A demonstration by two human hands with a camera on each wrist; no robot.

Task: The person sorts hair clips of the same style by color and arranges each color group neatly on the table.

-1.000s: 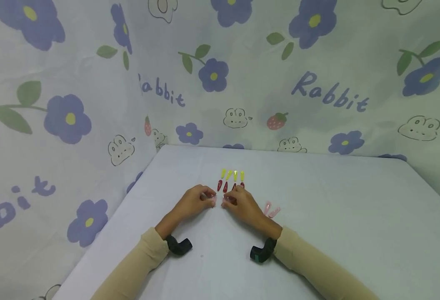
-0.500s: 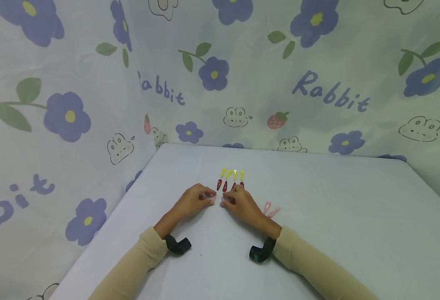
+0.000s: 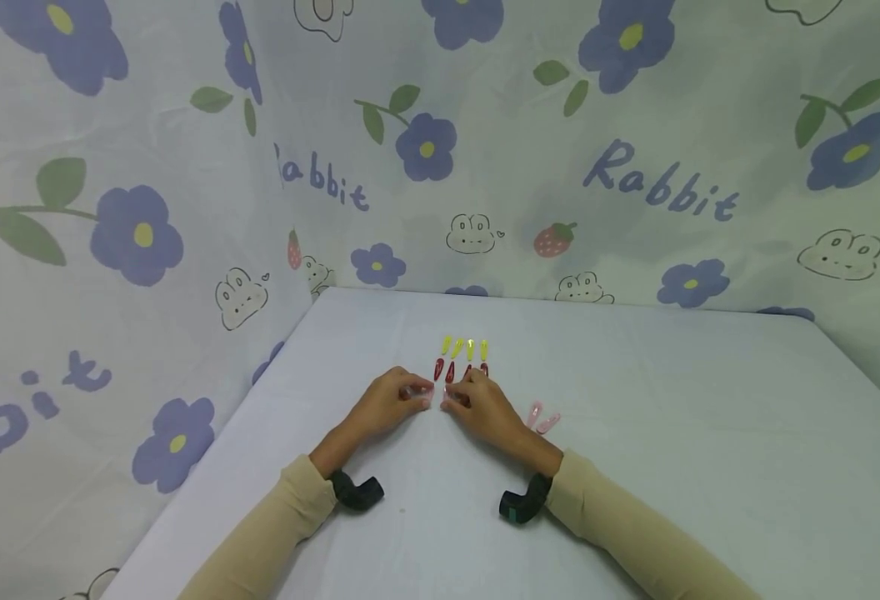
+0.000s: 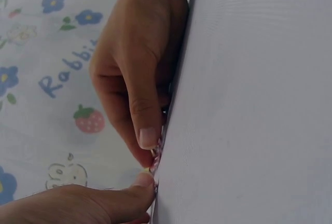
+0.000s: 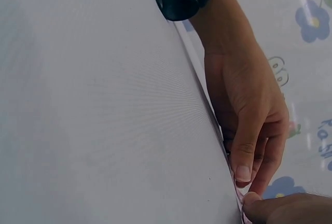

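In the head view my left hand point(image 3: 387, 402) and right hand point(image 3: 485, 408) face each other low over the white table, a small gap between their fingertips. The left thumb and forefinger pinch a small pink snap hair clip point(image 4: 157, 154), mostly covered by the fingers. Another pink hair clip point(image 3: 449, 394) sits between my right thumb and forefinger, also largely hidden. Just beyond the hands lies a row of red hair clips point(image 3: 438, 369), its right end partly behind the right hand. Yellow hair clips point(image 3: 471, 349) form a row behind the red ones.
Two more pink hair clips point(image 3: 535, 414) lie in a V beside my right wrist. Each wrist wears a dark band with a black camera mount point(image 3: 518, 505). The white table point(image 3: 680, 433) meets a flower-printed cloth wall point(image 3: 515, 183) at the back and left.
Both hands stay in nearly the same place, fingers still at the pink hair clips. Slightly less of the left hand's clip shows now. The clips on the table have not moved.
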